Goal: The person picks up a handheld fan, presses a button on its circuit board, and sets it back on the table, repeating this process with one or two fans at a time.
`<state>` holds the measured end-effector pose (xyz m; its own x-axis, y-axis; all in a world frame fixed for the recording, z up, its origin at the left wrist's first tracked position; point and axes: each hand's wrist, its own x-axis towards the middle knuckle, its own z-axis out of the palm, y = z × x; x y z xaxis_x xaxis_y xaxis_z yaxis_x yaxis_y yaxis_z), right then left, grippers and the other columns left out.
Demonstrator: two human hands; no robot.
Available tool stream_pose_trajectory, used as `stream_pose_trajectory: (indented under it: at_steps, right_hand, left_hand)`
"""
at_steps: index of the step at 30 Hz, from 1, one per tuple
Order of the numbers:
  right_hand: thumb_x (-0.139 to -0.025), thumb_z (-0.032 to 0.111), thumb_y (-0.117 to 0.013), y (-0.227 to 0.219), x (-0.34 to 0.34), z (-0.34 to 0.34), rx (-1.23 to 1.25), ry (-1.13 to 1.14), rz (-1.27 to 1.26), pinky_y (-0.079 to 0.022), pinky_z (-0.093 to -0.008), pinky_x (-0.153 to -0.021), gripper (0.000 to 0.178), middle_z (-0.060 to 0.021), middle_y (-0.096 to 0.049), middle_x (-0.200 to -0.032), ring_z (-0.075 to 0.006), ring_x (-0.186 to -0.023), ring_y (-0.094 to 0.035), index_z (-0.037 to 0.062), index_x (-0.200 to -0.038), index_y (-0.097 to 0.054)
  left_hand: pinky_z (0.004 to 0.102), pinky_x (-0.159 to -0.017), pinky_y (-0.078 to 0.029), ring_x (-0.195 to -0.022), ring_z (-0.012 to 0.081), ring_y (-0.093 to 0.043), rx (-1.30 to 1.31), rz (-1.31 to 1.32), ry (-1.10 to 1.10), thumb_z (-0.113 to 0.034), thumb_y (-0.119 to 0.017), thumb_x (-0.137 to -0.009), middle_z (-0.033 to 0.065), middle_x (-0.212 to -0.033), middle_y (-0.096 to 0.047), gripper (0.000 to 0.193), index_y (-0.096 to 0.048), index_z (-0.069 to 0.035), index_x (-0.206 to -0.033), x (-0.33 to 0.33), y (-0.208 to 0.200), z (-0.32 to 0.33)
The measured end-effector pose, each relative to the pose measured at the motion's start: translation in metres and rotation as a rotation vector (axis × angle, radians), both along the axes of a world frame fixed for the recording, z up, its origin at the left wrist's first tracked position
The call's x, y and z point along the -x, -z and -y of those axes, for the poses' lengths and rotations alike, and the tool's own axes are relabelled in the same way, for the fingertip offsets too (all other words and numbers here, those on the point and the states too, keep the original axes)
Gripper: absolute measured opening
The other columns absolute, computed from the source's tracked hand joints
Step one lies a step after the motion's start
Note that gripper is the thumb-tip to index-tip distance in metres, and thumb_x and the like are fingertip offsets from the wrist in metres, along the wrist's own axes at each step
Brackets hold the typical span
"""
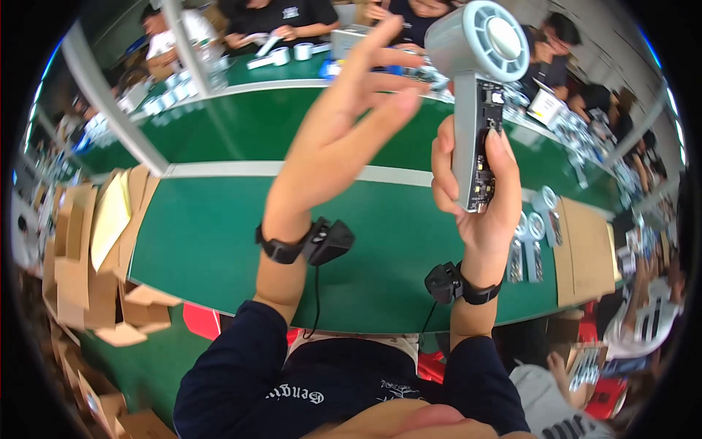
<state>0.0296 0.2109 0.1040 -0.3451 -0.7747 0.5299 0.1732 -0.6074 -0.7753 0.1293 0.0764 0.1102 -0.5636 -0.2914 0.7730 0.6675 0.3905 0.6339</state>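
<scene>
I see the right hand [491, 216] curled around the handheld fan [461, 45] above the green table [365, 256], apparently keeping its circuit board [481, 164] exposed to view, while the left hand [333, 135], loosely open, holds nothing.

Pale blue-grey fan [466, 99] at one o'clock, white hub [504, 38], black circuit board [482, 175], plain green tabletop [212, 234], white-printed navy shirt [344, 369] at six o'clock, brown cardboard boxes [73, 289] at nine o'clock
</scene>
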Motion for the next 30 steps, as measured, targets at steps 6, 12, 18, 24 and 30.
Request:
stream_pose_trajectory:
  at_steps: [6,12,18,24,30]
  right_hand:
    - [-0.096,0.029,-0.038,0.024,0.067,-0.084,0.007,0.221,0.099,-0.032,-0.0176,-0.037,0.053,-0.0101,-0.046,-0.091,-0.0078,-0.055,-0.040,-0.0062,-0.134,-0.027]
    - [-0.096,0.028,-0.037,0.045,0.103,-0.177,0.143,0.397,0.155,-0.032,-0.0175,-0.038,0.054,-0.0106,-0.046,-0.094,-0.0086,-0.058,-0.039,-0.0059,-0.136,-0.024]
    - [-0.096,0.028,-0.037,0.047,0.114,-0.238,0.275,0.469,0.182,-0.031,-0.0179,-0.038,0.056,-0.0111,-0.047,-0.095,-0.0092,-0.059,-0.039,-0.0055,-0.138,-0.020]
    - [-0.096,0.026,-0.036,0.052,0.129,-0.250,0.295,0.374,0.195,-0.031,-0.0191,-0.040,0.057,-0.0127,-0.047,-0.095,-0.0108,-0.061,-0.039,-0.0068,-0.138,-0.018]
    - [-0.096,0.024,-0.036,0.061,0.140,-0.243,0.334,0.235,0.320,-0.032,-0.0199,-0.042,0.057,-0.0140,-0.046,-0.096,-0.0120,-0.062,-0.039,-0.0086,-0.138,-0.016]
  left_hand:
    - [0.0334,-0.091,-0.041,-0.104,0.0236,-0.055,0.153,0.088,0.003,-0.020,-0.041,-0.093,0.0168,-0.119,-0.053,0.043,-0.041,0.003,-0.130,-0.002,-0.005,-0.009]
    - [0.0310,-0.090,-0.040,-0.101,0.0197,-0.056,0.280,0.304,0.172,-0.012,-0.045,-0.091,0.0122,-0.108,-0.057,0.033,-0.051,0.003,-0.120,0.004,-0.001,-0.026]
    - [0.0345,-0.090,-0.041,-0.103,0.0286,-0.055,0.919,0.758,0.157,-0.019,-0.052,-0.089,0.0142,-0.113,-0.057,0.034,-0.052,-0.002,-0.119,0.019,0.023,-0.054]
    - [0.0378,-0.092,-0.042,-0.109,0.0352,-0.051,1.053,1.054,0.173,-0.025,-0.059,-0.084,0.0163,-0.127,-0.048,0.045,-0.047,-0.009,-0.125,0.038,0.104,-0.047]
    - [0.0400,-0.098,-0.040,-0.116,0.0375,-0.047,1.146,1.178,0.088,-0.030,-0.064,-0.080,0.0162,-0.139,-0.039,0.061,-0.041,-0.014,-0.134,0.037,0.128,-0.032]
